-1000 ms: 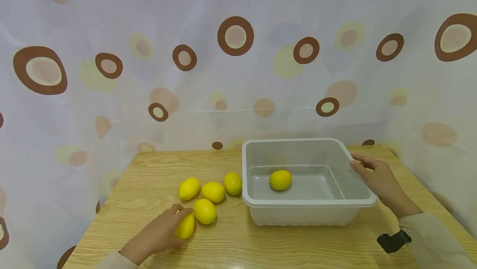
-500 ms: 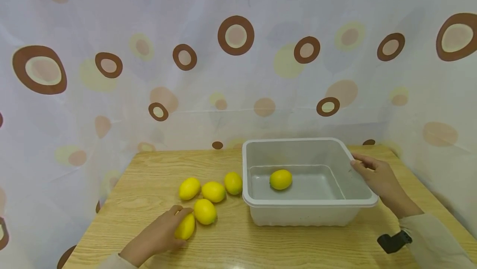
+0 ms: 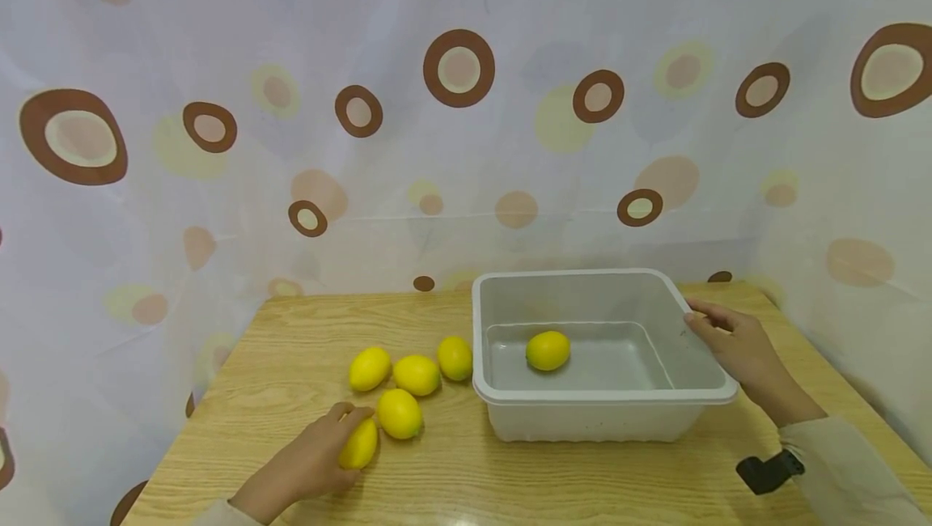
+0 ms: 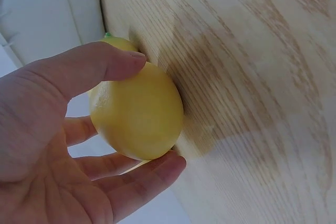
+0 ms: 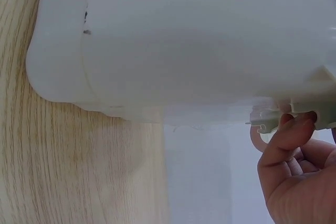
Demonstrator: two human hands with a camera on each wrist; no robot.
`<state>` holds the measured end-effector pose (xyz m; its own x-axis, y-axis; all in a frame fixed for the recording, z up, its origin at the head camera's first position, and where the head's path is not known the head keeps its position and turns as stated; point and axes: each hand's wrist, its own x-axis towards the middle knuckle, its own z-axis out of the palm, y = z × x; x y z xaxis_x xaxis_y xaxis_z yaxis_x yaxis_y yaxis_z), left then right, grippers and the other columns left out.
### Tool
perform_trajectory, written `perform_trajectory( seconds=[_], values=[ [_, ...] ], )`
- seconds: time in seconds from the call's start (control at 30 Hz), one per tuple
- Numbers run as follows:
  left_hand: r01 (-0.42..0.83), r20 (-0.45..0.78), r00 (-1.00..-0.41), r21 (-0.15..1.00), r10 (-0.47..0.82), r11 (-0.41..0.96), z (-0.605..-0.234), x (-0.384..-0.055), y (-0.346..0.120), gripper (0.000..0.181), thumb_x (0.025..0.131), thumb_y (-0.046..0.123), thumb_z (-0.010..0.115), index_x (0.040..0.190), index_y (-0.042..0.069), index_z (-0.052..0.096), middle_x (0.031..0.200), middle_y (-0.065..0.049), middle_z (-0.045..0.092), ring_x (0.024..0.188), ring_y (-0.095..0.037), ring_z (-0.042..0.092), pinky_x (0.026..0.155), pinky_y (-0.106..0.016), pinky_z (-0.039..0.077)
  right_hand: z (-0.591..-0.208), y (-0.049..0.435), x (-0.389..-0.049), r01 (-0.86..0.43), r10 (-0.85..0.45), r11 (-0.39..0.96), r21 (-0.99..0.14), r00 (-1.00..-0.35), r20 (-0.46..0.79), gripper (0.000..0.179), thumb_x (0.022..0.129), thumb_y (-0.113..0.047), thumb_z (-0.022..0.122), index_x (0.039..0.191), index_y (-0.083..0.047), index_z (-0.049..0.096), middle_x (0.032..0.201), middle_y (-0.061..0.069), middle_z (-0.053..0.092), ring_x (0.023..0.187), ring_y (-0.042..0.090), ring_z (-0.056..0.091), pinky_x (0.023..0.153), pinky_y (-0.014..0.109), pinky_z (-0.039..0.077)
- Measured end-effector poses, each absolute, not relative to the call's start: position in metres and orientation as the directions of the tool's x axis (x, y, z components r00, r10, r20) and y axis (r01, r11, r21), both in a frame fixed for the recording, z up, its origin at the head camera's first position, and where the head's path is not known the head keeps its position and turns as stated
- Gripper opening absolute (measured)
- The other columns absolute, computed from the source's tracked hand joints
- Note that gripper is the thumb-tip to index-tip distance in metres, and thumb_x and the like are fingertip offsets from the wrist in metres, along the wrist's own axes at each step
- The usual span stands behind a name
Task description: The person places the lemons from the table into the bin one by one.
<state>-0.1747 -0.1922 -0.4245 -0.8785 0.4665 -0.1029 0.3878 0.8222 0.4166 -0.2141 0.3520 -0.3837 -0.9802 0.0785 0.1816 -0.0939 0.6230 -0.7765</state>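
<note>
The lemon [image 3: 360, 443] lies on the wooden table [image 3: 284, 332], inside the grasp of the left hand [image 3: 311, 453]: the thumb is on one side, the fingers are bent around the other. Another lemon [image 3: 399, 413] is just beside it. The right hand [image 3: 746, 354] pinches the side rim of the white bin [image 3: 604, 396], which stands to the right of these lemons.

Left hand [image 3: 313, 455] and gripped lemon [image 3: 360, 445]: shifted slightly leftward (barely, in head view).
</note>
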Motion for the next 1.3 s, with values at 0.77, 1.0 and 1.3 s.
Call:
perform_trajectory(
  seconds=[0.77,1.0,1.3],
  values=[
    [0.45,0.028,-0.882,0.352,0.471,0.821,-0.399,-0.174,-0.196,0.073,0.067,0.009,0.08,0.133,0.0,0.049,0.127,-0.024,0.05,0.107,-0.035,0.058,0.085,-0.05,0.052,-0.385,0.353,-0.215,-0.097,0.068,0.596,-0.797,-0.983,0.17,0.058,0.1,-0.035,0.049,0.141,0.005,0.042,0.095,-0.002,0.058,0.074,0.001,0.056,0.058,0.029,0.054],
    [0.565,0.124,-0.824,0.26,0.553,0.783,-0.374,-0.178,-0.191,0.07,0.072,0.009,0.078,0.135,0.001,0.047,0.125,-0.024,0.05,0.098,-0.029,0.06,0.078,-0.04,0.055,-0.389,0.355,-0.215,-0.1,0.063,0.57,-0.816,-0.984,0.165,0.06,0.1,-0.036,0.049,0.141,0.006,0.04,0.089,-0.013,0.058,0.073,0.002,0.059,0.058,0.03,0.055],
    [0.635,0.237,-0.766,0.141,0.597,0.759,-0.34,-0.181,-0.17,0.071,0.074,0.013,0.079,0.136,0.004,0.047,0.128,-0.022,0.049,0.099,-0.029,0.06,0.078,-0.038,0.054,-0.387,0.355,-0.215,-0.107,0.065,0.6,-0.793,-0.981,0.181,0.057,0.1,-0.034,0.049,0.14,0.006,0.041,0.093,-0.005,0.058,0.075,-0.001,0.056,0.058,0.029,0.055]
  ],
)
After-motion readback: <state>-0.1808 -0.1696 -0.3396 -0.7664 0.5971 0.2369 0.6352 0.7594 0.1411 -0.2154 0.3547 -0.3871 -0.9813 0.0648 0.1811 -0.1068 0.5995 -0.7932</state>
